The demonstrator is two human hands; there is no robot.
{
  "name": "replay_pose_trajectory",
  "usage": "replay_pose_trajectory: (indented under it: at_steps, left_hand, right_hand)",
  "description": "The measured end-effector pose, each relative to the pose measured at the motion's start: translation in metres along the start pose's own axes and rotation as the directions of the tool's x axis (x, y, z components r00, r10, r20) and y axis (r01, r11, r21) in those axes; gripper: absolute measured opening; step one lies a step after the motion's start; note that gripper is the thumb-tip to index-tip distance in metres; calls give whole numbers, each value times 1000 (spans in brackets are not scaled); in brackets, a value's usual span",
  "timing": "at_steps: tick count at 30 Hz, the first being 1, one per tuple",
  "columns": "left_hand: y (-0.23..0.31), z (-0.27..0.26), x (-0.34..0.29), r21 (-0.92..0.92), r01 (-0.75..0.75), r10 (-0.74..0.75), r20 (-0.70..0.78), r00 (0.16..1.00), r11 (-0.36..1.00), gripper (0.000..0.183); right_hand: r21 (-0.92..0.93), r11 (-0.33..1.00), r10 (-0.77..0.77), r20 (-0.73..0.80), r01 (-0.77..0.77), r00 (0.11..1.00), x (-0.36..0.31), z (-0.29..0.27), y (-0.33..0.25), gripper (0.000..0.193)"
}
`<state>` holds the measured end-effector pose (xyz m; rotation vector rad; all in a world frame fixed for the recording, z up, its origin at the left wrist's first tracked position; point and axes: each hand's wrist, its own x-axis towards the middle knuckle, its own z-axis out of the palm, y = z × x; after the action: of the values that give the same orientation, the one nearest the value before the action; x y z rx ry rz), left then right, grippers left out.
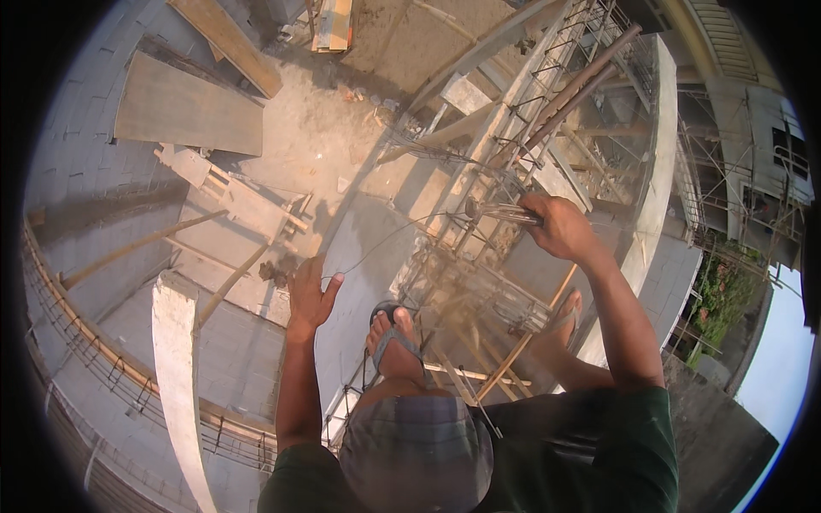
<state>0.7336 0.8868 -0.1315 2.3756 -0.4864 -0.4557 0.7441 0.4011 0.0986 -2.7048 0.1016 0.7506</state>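
My right hand is wrapped round the handles of a pair of pincers. Their jaws are up against the reinforcing bars of a long steel cage. A thin wire runs in a loose curve from near the jaws across to my left hand. There the wire passes between thumb and fingers, which are closed on it; the fingertips are partly hidden. Whether the jaws bite the wire or a bar is too small to tell.
My sandalled feet stand high up, straddling the cage. Far below lies sandy ground with boards and a wooden trestle. A pale concrete post rises at left, a pale beam at right. Steel pipes lean ahead.
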Motion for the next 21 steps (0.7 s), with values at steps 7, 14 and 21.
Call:
replay_pose_trajectory:
  at_steps: [7,14,21]
  left_hand:
    - [124,-2,79,-421,-105,171,122,978,901,53]
    - [91,-4,70,-534,111,21,234,972,838,27]
    - [66,-16,49,-454,390,-121,516,848,801,29]
  right_hand:
    - [211,962,-190,77,171,979,39,70,-68,20]
    - [157,981,-105,-56,112,993,7,66,-16,16]
    - [360,933,13,-94,21,996,-29,97,15,17]
